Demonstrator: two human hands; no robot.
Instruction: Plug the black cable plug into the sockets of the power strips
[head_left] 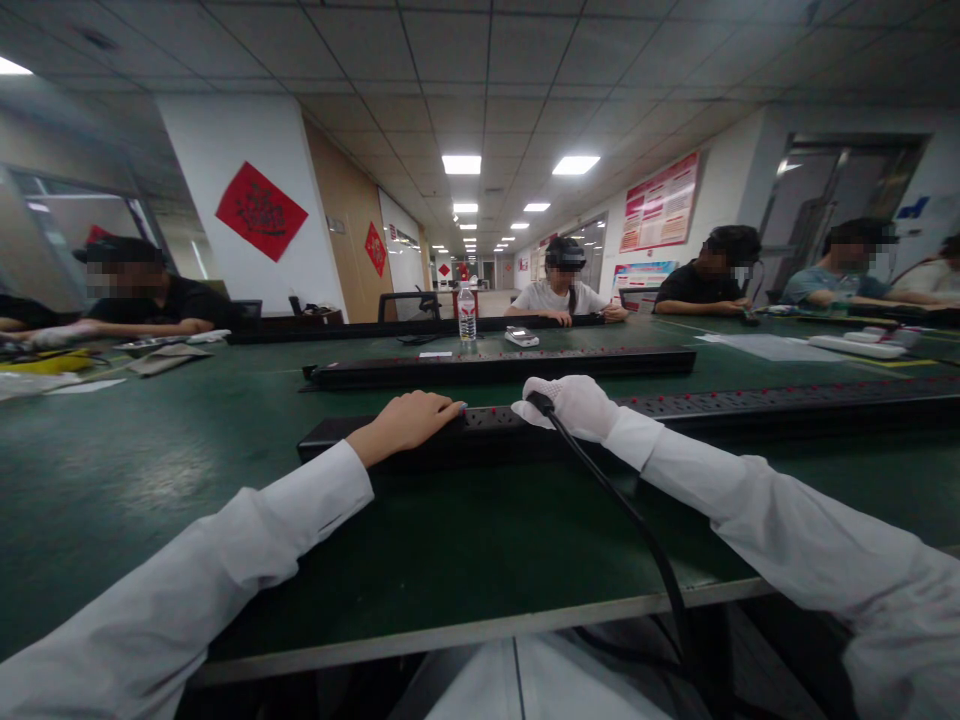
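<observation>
While a black plug (539,402) is gripped in the gloved right hand (574,405) at the near socket strip (697,412), the strip is covered towards its left end by the bare left hand (409,420). Whether the strip is clasped by that hand or merely pressed from above cannot be determined. The plug's front is screened by the glove, so contact with the sockets cannot be confirmed. The cable (637,515) is seen to run from the plug down over the edge of the green table (465,540). For sound handling, it is judged that the plug should be held by its body, square to the socket face, with slack left in the cable, and that the strip should be steadied close by.
</observation>
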